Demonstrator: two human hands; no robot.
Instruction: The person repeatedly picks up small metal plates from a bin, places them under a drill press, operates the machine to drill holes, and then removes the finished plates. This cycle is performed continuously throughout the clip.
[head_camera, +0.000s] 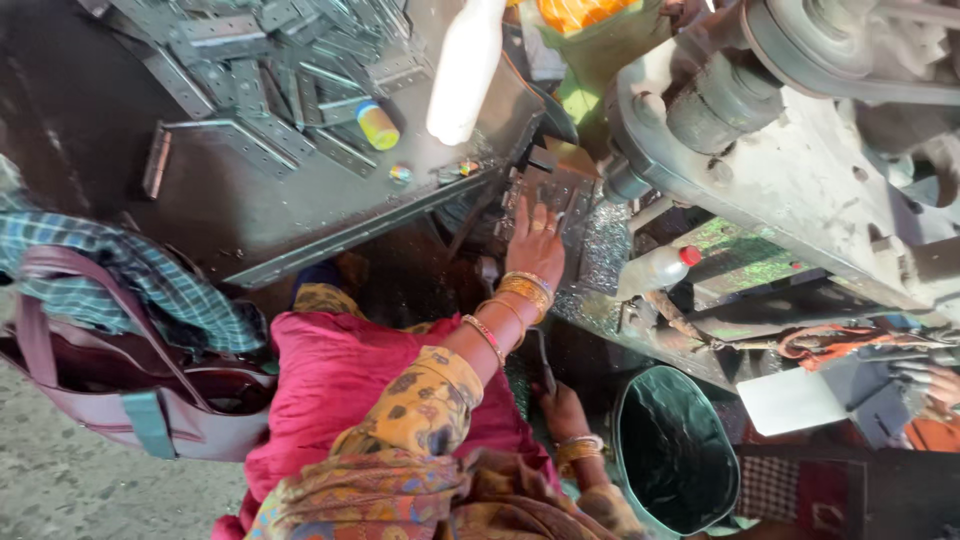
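Note:
My left hand (535, 243), with gold bangles on the wrist, lies flat with fingers spread on a small grey metal piece (556, 192) on the bed of a press machine (800, 170). My right hand (560, 408), also bangled, sits low beside a dark green bucket (675, 450), its fingers closed around a thin dark rod (544, 362) that rises toward the machine. A pink garment and a yellow patterned sleeve cover my lap and left arm.
A heap of perforated metal brackets (290, 60) lies on a dark table, with a white bottle (462, 70) and a small yellow cylinder (377, 125). A red-capped bottle (655, 270) rests on the machine. A maroon bag (130, 390) sits left. Another person's hand (930, 385) shows far right.

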